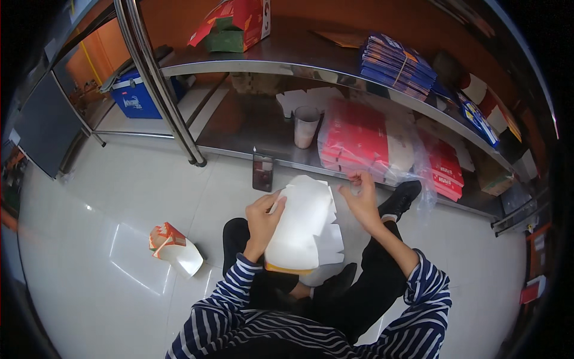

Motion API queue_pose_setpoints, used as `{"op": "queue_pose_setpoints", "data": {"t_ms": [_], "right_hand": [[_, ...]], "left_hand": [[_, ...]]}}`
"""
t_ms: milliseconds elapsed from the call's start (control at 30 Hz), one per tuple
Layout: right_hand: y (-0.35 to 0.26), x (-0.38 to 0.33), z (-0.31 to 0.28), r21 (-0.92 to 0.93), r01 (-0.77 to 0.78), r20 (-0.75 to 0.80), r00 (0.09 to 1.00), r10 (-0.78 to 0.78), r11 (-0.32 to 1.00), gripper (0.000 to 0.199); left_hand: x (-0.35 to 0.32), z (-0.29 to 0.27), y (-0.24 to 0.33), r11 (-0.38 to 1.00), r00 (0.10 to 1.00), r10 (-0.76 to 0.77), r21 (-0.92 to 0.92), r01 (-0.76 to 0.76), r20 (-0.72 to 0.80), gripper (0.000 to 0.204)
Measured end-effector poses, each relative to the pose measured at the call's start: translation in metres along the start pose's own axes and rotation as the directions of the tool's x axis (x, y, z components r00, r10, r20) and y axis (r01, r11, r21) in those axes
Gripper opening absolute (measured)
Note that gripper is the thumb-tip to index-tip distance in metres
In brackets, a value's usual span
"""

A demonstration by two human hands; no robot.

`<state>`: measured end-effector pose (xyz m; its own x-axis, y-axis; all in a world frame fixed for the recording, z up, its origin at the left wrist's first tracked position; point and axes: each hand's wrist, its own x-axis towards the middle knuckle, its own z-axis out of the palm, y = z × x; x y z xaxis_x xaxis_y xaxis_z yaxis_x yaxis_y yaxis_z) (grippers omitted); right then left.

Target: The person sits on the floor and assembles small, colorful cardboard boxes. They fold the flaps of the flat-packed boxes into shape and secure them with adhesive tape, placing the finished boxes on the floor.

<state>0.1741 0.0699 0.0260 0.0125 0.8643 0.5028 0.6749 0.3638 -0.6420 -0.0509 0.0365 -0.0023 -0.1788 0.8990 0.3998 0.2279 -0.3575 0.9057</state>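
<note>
Currently, L hand pinches the L edge of the white card blank, thumb on its face; blank is up over the legs, tabs along its R side. R hand hangs just off that side — fingers loosely curled, thumb apart, nothing visibly held. Risk: one-sided grip, so blank could swing or slip if tabs get pushed hard; thin card prob. creases off the fold. Phone stands upright beyond L hand — a stray knock might topple it.
</note>
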Motion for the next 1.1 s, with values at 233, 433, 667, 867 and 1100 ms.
{"op": "queue_pose_setpoints", "data": {"t_ms": [233,433,667,867,1100], "right_hand": [[-0.057,-0.013,0.015,0.461,-0.393,0.558,0.826,0.085,0.795,0.031],[-0.037,-0.016,0.021,0.525,-0.545,0.597,0.783,0.173,0.654,0.019],[-0.045,-0.012,0.011,0.306,-0.372,0.685,0.725,0.069,0.876,0.012],[-0.039,-0.010,0.010,0.405,-0.474,0.627,0.766,0.140,0.782,0.018],[-0.070,-0.012,0.000,0.327,0.075,0.317,0.930,-0.184,0.942,0.012]], "left_hand": [[-0.015,0.019,0.017,0.827,0.896,0.443,0.372,-0.421,0.029,0.032],[-0.023,0.031,0.028,0.922,0.941,0.334,0.188,-0.338,0.051,0.031],[0.017,0.001,0.037,0.914,0.970,0.230,0.326,-0.242,0.076,0.028],[0.015,0.003,0.017,0.911,0.957,-0.240,-0.302,0.281,0.164,0.017],[0.015,-0.011,0.015,0.966,0.965,-0.189,-0.143,0.216,0.183,0.007]]}}
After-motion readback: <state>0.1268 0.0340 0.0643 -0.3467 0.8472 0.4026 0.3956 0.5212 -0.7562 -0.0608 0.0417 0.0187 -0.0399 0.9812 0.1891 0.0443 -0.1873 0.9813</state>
